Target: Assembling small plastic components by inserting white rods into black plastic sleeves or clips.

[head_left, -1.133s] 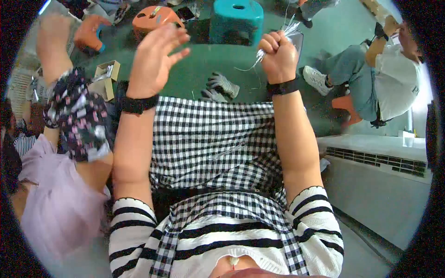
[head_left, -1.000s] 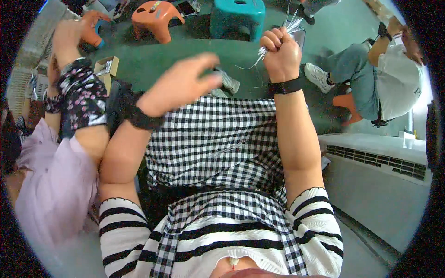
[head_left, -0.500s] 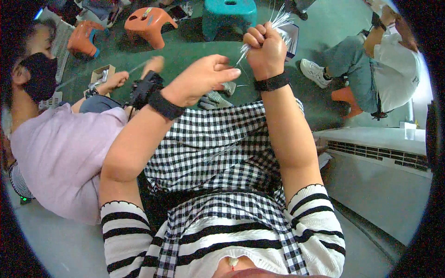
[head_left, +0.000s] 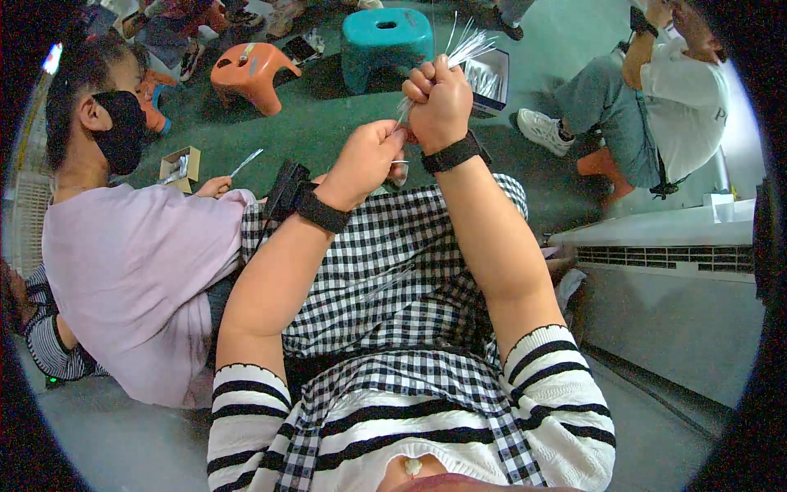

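My right hand (head_left: 440, 102) is closed in a fist around a bundle of thin white strands (head_left: 469, 47), which fan out above it; their exact kind is unclear. Just left of and below it, my left hand (head_left: 366, 164) pinches a thin strand at the bundle's lower end. A short white end pokes out beneath the left fingertips. Both hands are held above my black-and-white checked apron (head_left: 369, 246), and both wrists wear black bands.
Beyond my hands stand a teal stool (head_left: 387, 66) and an orange stool (head_left: 254, 70). A blue-edged box (head_left: 489, 103) holds more white strands. On the left, a masked person (head_left: 139, 271) holds strands beside a small carton (head_left: 191, 168). Another person (head_left: 611, 107) sits at right, near a white vented unit (head_left: 656, 238).
My left hand has moved up to my right hand and closed from open fingers into a pinch. My right hand has shifted slightly left and down. The person at left has drawn back.
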Action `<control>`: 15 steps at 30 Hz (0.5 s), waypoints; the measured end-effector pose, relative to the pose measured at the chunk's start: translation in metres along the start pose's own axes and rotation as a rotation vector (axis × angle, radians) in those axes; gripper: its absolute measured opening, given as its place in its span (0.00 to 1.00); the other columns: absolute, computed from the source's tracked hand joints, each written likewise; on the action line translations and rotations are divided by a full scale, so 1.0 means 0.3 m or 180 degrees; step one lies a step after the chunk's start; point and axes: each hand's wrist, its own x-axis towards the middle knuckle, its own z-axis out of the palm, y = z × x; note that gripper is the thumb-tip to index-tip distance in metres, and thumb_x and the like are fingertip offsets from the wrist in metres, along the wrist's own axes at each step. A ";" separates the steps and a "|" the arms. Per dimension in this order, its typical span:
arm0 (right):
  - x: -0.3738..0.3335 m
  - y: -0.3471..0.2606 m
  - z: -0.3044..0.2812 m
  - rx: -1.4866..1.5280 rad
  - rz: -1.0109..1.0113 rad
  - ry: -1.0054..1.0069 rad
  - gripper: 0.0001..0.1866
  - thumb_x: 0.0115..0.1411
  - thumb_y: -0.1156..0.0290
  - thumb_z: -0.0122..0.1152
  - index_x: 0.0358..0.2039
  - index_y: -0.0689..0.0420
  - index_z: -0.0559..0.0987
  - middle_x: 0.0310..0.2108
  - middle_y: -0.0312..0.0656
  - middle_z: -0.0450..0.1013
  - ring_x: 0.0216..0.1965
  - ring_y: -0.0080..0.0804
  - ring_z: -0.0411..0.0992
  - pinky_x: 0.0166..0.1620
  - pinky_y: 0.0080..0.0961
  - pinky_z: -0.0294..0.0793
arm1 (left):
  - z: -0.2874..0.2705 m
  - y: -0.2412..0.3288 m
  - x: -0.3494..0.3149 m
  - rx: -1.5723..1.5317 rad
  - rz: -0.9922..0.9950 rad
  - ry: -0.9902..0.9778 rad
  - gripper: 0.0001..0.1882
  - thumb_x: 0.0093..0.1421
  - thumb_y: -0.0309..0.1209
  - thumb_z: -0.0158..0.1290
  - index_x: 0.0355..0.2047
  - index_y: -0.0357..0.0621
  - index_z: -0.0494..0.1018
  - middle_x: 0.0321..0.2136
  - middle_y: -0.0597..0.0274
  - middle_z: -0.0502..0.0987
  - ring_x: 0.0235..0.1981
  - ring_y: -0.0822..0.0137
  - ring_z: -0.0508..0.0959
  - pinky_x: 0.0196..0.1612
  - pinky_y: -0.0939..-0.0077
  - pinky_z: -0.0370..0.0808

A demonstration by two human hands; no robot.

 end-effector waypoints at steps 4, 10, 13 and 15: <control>0.008 -0.006 -0.001 -0.0112 0.0038 0.0171 0.11 0.65 0.70 0.38 0.23 0.54 0.59 0.17 0.32 0.53 0.16 0.20 0.47 0.18 0.18 0.47 | -0.005 0.011 -0.023 -0.0034 -0.0425 0.0024 0.11 0.64 0.33 0.38 0.31 0.41 0.67 0.27 0.65 0.70 0.29 0.74 0.71 0.30 0.76 0.74; 0.019 -0.005 -0.014 0.0064 0.0136 0.0195 0.12 0.64 0.70 0.39 0.22 0.53 0.59 0.16 0.31 0.51 0.15 0.20 0.46 0.18 0.18 0.45 | -0.028 -0.046 -0.010 0.0869 0.0879 0.0438 0.13 0.64 0.33 0.37 0.27 0.40 0.66 0.26 0.62 0.69 0.29 0.71 0.72 0.29 0.78 0.73; 0.035 -0.018 -0.034 0.0100 0.0116 0.0234 0.13 0.64 0.69 0.39 0.21 0.53 0.58 0.16 0.30 0.49 0.15 0.20 0.45 0.17 0.19 0.45 | -0.037 -0.003 -0.017 0.2114 0.1466 0.0534 0.14 0.63 0.32 0.38 0.24 0.37 0.64 0.23 0.60 0.69 0.27 0.69 0.73 0.28 0.77 0.71; 0.051 -0.035 -0.052 0.0205 0.0094 0.0197 0.11 0.64 0.69 0.40 0.23 0.53 0.58 0.16 0.31 0.50 0.15 0.20 0.46 0.17 0.19 0.45 | -0.041 0.027 -0.028 0.2091 0.0976 0.0347 0.15 0.63 0.32 0.38 0.22 0.37 0.63 0.21 0.61 0.69 0.25 0.70 0.73 0.28 0.78 0.70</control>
